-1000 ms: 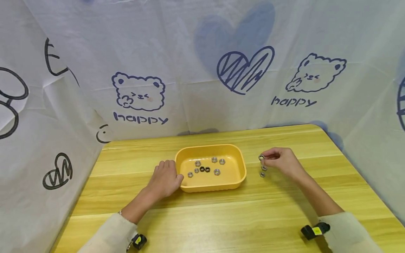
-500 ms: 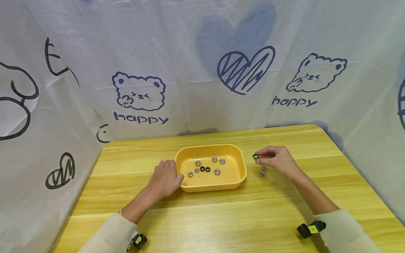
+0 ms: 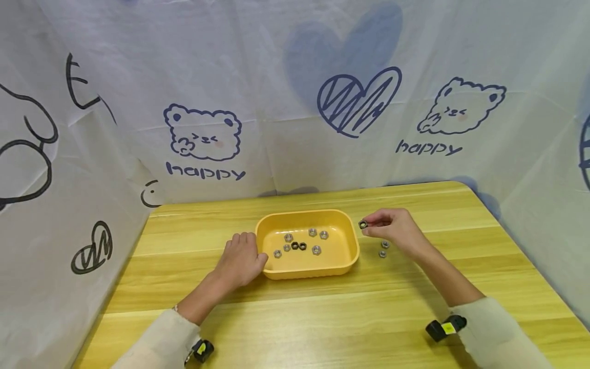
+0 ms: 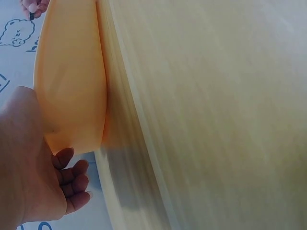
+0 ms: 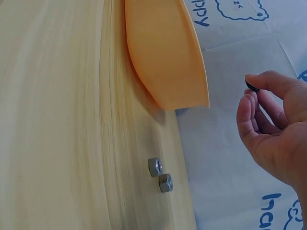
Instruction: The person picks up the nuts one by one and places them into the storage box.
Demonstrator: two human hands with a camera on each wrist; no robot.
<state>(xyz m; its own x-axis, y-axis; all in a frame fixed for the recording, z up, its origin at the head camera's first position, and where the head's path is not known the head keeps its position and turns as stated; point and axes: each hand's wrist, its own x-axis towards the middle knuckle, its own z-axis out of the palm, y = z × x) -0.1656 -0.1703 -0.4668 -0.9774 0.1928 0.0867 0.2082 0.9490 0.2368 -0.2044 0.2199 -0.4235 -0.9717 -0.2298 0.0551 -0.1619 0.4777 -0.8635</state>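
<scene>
I see R hand (image 3: pixel 396 229) pinching a black nut (image 3: pixel 363 224) just off the tray's (image 3: pixel 352 252) right rim, tray to its left. L hand (image 3: pixel 239 261), fingers relaxed, rests against tray's left end. Two nuts (image 3: pixel 383 249) on table.

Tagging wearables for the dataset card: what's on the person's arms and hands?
Both hands bare: left hand, right hand. Cream long sleeves, left sleeve, right sleeve. A small black wrist-mounted device with a yellow marking sits at each cuff. No gloves visible.
</scene>
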